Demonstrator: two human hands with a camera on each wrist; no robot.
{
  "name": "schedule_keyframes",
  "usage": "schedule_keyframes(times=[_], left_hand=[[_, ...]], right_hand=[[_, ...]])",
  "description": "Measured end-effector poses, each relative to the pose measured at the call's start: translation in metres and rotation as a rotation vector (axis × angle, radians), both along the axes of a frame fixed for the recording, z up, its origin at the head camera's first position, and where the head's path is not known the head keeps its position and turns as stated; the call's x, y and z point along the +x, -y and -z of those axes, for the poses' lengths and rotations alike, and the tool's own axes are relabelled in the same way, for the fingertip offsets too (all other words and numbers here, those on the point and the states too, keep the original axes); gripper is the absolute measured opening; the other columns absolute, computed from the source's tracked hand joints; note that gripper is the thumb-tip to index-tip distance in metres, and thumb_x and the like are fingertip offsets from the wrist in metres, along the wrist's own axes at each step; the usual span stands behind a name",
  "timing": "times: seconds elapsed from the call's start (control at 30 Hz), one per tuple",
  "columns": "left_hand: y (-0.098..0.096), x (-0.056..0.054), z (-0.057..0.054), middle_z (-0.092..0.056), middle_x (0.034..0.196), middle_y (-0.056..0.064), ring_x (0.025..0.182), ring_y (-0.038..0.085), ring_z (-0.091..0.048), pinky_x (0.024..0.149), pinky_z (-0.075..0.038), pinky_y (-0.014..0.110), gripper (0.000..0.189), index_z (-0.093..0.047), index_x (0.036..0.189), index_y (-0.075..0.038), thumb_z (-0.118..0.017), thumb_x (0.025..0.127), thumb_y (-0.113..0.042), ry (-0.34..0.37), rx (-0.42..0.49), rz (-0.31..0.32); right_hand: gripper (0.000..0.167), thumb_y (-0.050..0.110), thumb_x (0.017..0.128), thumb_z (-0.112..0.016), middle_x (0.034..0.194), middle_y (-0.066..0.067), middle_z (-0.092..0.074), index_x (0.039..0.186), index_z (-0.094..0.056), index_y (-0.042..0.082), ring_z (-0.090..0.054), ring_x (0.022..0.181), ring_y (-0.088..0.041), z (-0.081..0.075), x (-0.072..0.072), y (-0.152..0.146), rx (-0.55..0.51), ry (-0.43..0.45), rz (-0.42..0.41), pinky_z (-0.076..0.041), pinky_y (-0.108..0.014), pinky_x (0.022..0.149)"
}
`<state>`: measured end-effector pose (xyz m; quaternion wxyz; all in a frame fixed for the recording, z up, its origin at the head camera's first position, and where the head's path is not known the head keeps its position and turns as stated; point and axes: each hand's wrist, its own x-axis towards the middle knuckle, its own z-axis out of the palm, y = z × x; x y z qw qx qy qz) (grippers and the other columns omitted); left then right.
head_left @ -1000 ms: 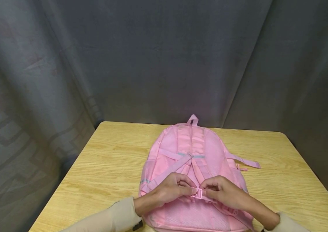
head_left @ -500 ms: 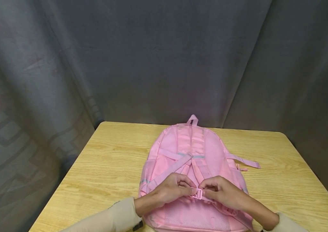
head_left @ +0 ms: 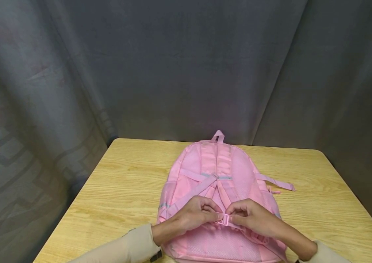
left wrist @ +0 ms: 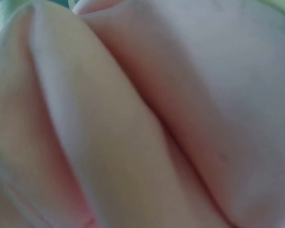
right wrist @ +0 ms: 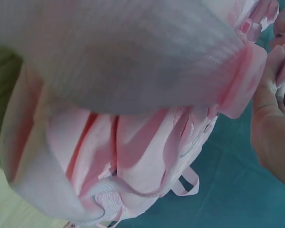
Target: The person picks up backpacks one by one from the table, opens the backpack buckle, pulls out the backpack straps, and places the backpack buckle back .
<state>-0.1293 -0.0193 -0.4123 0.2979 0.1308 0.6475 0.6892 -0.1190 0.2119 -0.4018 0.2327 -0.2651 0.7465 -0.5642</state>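
A pink backpack (head_left: 220, 244) lies on the table with its back panel and shoulder straps up. At its lower middle, a small pink plastic buckle (head_left: 226, 219) sits between the two hands. My left hand (head_left: 194, 215) pinches the buckle's left end with thumb and index finger. From the other side, my right hand (head_left: 254, 218) pinches the strap (head_left: 236, 226) right beside the buckle. The right wrist view shows the right hand (right wrist: 273, 114) near a pink plastic piece (right wrist: 244, 80) on a blurred strap. Only blurred pink fabric (left wrist: 109, 118) fills the left wrist view.
The wooden table (head_left: 123, 175) extends to both sides of the backpack. A loose strap end (head_left: 276, 182) lies out to the right, and another strap (head_left: 194, 191) crosses the back panel. Grey curtains (head_left: 186, 73) hang behind the table.
Both hands stay almost in place, pinching the buckle and strap. The buckle shifts only very slightly; the backpack has not moved.
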Motion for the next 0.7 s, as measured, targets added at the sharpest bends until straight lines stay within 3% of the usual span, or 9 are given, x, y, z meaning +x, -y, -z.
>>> schedule_keyframes(times=[0.3, 0.5, 0.7], left_hand=[[0.0002, 0.0008, -0.0013, -0.072, 0.082, 0.011, 0.068, 0.019, -0.070, 0.064, -0.062, 0.030, 0.010, -0.068, 0.096, 0.005, -0.069, 0.086, 0.002, 0.010, 0.000, 0.002], [0.0004, 0.0000, -0.0010, -0.071, 0.079, 0.009, 0.066, 0.019, -0.069, 0.063, -0.062, 0.030, 0.011, -0.068, 0.094, 0.006, -0.070, 0.085, 0.002, 0.003, -0.007, -0.016], [0.0007, -0.0005, 0.0001, -0.072, 0.080, 0.010, 0.070, 0.021, -0.071, 0.064, -0.062, 0.030, 0.012, -0.067, 0.095, 0.008, -0.069, 0.086, 0.001, -0.002, 0.013, -0.002]], right_hand=[[0.010, 0.006, 0.097, -0.059, 0.073, 0.008, -0.056, 0.098, -0.068, 0.004, -0.050, 0.064, 0.001, -0.0010, 0.0009, -0.0065, 0.065, 0.040, 0.003, -0.045, -0.016, 0.053], [0.009, 0.008, 0.098, -0.060, 0.074, 0.004, -0.059, 0.098, -0.068, 0.003, -0.054, 0.066, -0.003, 0.0014, 0.0007, -0.0089, 0.034, 0.016, -0.009, -0.049, -0.021, 0.052], [0.011, 0.006, 0.098, -0.057, 0.074, 0.006, -0.057, 0.094, -0.066, 0.001, -0.051, 0.064, 0.000, 0.0046, 0.0004, -0.0078, 0.007, 0.006, -0.018, -0.045, -0.019, 0.049]])
